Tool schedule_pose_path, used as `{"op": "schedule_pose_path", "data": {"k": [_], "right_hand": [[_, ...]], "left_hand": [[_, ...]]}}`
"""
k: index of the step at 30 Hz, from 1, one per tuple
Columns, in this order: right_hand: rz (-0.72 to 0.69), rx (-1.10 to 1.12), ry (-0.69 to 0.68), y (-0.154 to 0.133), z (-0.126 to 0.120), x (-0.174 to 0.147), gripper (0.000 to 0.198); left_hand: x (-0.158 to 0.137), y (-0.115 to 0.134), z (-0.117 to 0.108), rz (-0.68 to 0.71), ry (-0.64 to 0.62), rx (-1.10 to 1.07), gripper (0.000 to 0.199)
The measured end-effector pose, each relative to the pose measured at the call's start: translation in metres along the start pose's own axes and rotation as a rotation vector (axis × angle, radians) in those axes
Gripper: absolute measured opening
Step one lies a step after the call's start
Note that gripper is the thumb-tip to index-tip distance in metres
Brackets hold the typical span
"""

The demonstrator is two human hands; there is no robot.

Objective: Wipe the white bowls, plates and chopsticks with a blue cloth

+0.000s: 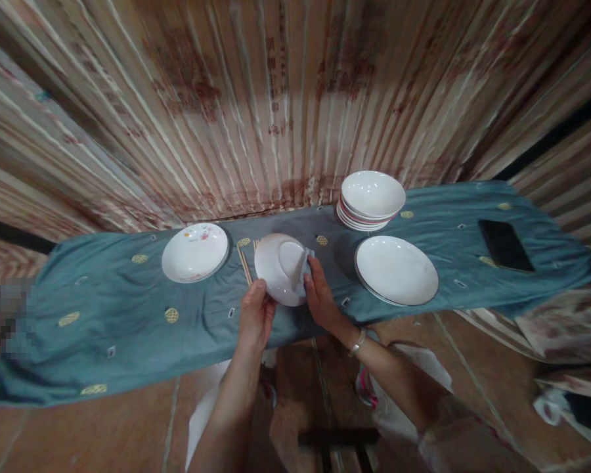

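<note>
Tilted on its side, a white bowl [274,266] is held above the cloth-covered table, its underside and foot ring turned up toward me. My left hand [256,314] grips its near left rim, thumb on the outside. In my right hand [321,294] a grey-blue cloth [306,264] is pinched and pressed against the bowl's right side. Several wooden chopsticks [245,265] lie just left of the bowl, partly hidden behind it. The inside of the bowl faces away and does not show.
White plates with a floral print [196,253] are at the left. Stacked bowls [372,197] stand back right, with stacked white plates [396,270] in front of them. A black phone [506,245] lies far right on the green tablecloth [128,328]. Behind hangs a patterned curtain [276,98].
</note>
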State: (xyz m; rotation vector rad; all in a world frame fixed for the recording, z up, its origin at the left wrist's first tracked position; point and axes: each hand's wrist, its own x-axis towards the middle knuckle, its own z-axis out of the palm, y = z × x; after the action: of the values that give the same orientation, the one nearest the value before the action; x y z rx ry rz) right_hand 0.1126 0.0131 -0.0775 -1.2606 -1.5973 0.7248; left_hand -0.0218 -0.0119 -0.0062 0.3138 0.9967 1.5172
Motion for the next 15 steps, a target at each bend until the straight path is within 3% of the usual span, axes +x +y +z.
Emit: {"op": "schedule_pose_path", "data": {"k": [6, 15], "right_hand": [[-0.165, -0.16, -0.101, -0.019, -0.005, -0.015, 0.065], [-0.5, -0.347, -0.152, -0.039, -0.004, -0.01, 0.068]], "left_hand": [[0.002, 0.0, 0.001, 0.009, -0.005, -0.03, 0.037], [0.0, -0.003, 0.001, 0.033, -0.015, 0.054, 0.035]]}}
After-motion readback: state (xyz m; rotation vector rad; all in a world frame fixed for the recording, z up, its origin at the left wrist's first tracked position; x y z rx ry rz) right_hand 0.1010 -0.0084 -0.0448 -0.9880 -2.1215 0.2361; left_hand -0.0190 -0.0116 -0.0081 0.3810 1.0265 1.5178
